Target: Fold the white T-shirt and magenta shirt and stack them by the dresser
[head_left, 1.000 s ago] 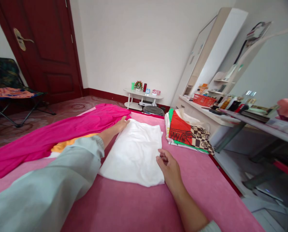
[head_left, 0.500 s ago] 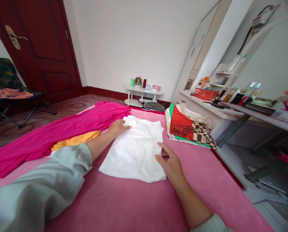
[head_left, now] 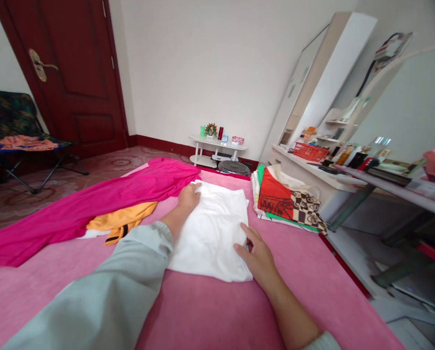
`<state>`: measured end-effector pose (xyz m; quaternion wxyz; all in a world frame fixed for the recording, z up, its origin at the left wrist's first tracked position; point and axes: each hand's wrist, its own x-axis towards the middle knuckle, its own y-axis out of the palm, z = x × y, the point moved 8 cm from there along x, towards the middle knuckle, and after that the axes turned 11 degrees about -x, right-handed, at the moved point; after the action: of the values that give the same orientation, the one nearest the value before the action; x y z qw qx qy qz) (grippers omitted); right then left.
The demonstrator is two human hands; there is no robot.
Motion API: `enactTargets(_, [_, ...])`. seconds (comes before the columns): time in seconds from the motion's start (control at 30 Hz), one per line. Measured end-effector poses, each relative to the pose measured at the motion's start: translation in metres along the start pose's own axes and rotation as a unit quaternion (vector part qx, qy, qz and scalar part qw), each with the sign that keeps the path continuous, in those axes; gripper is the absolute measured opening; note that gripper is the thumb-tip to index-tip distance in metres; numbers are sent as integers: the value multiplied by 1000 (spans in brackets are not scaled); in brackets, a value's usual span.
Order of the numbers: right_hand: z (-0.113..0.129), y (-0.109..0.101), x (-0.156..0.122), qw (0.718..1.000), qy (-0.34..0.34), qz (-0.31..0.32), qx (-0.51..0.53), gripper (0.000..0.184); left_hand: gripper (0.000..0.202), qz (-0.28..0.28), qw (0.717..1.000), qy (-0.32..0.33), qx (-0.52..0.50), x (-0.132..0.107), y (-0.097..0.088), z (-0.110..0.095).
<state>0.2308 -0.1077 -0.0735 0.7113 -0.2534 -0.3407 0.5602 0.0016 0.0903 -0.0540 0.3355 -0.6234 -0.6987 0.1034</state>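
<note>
A white folded garment (head_left: 213, 233), perhaps a shirt, lies on the pink bedspread (head_left: 203, 311) in front of me, with soft creases across its top. At its far left corner my left hand (head_left: 189, 197) is closed on the cloth's edge, the fingertips partly hidden. My left sleeve covers the near left corner. My right hand (head_left: 257, 253) rests at the right edge, thumb and forefinger apart and the other fingers curled beneath. The garment's underside cannot be seen.
A bright pink garment (head_left: 104, 199) and a yellow one (head_left: 124, 218) with a black stripe lie to the left. A stack of folded clothes (head_left: 279, 199) sits at the right edge. Beyond stand a low white table (head_left: 217, 143), a dressing table (head_left: 334, 177) and a folding chair (head_left: 31, 146).
My left hand has moved to the right at the garment's far left corner and closed more. My left forearm now covers the near left corner. The view has shifted slightly; the right hand stays put.
</note>
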Motion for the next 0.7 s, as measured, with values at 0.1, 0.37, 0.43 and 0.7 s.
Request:
enactTargets(0.1, [2, 1, -1, 1000, -11, -2, 16, 67, 49, -64, 998, 16, 3, -11, -12, 0])
enactTargets(0.37, [7, -4, -2, 999, -25, -27, 24, 55, 62, -50, 999, -9, -2, -18, -17, 3])
enactTargets(0.43, [6, -4, -2, 999, -29, -34, 24, 51, 64, -43, 999, -4, -24, -29, -24, 1])
enactTargets(0.7, [16, -13, -5, 999, -18, -32, -4, 52, 67, 154, 979, -35, -127, -117, -56, -10])
